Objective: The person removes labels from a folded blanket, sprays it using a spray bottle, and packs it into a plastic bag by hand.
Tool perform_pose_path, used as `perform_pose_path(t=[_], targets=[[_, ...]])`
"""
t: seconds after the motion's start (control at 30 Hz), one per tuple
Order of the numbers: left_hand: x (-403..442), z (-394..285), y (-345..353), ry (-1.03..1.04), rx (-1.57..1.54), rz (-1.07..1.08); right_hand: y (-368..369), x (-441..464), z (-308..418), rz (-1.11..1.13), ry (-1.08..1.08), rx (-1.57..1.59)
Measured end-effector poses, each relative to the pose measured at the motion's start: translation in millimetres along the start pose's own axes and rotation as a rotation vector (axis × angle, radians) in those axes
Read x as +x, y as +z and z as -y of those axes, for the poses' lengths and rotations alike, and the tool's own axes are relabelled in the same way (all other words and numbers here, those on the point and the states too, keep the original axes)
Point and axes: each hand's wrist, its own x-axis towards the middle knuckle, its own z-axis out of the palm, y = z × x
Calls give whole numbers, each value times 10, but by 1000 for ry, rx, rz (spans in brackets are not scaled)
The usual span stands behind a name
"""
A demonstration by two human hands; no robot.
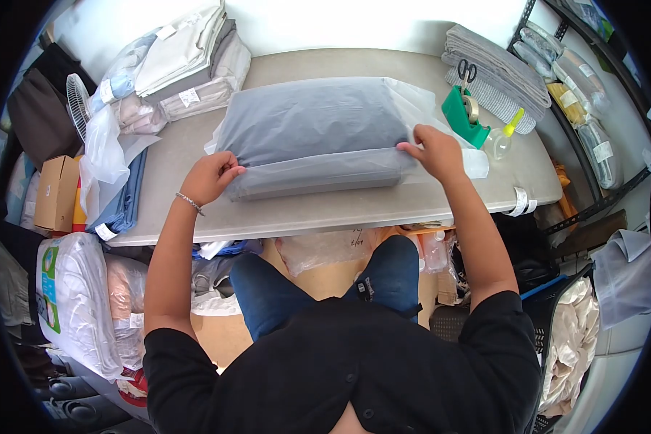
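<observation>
On the table lies a folded grey cloth bundle [311, 119] inside a translucent plastic bag, wider than it is deep. A strip of the plastic is folded over along its near side. My left hand [211, 177] pinches the plastic at the left end of that fold, thumb and fingers together. At the right end of the fold, my right hand [434, 152] pinches the plastic the same way. Loose plastic spreads out past the bundle on the right, partly behind my right hand.
A green tape dispenser [464, 116] with scissors [467, 71] stands right of the bag, near grey folded fabric [495, 69]. Packed textiles [188, 54] are piled at the back left. Blue fabric [129, 195] lies at the left edge. A black shelf rack [586, 141] stands at right.
</observation>
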Motion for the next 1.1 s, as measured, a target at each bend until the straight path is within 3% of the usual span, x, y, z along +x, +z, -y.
perform_pose_path(t=[0.03,0.1,0.23,0.27,0.33,0.37,0.43,0.53,0.6,0.7,0.77,0.9,0.97,1.0,1.1], targets=[[1,5,-4,3,-1,1,-26,-1,-97,-1,2,-2],[-1,25,7,2,-6,6,-140,-9,-429,-286,11,24],[14,20,5,42,-24,19,-139,-113,-1668,-557,555,152],[19,29,4,33,-26,17,-20,-174,-2126,-566,567,134],[27,33,15,43,-35,21,170,-302,-2877,-246,832,328],[21,35,21,30,-27,7,74,-319,-2811,-259,845,317],[21,27,29,26,-23,-4,-85,-243,-2421,-125,1089,868],[28,-3,29,-6,-30,-3,-107,-39,-2514,-17,1113,960],[31,-22,21,-33,-14,7,-87,83,-2583,-110,1135,925],[30,-38,24,-49,-34,11,-118,278,-2689,76,1121,847],[31,-66,22,-52,-36,8,-153,391,-2639,201,1233,635],[32,-59,36,-72,-29,-2,-215,371,-2720,302,1181,805],[25,-39,48,-80,-31,-2,-115,261,-2754,120,1137,1088],[23,-28,52,-89,-34,-7,-68,181,-2713,121,1138,1087],[16,-17,63,-88,-59,-15,102,-144,-2697,-193,841,1576]])
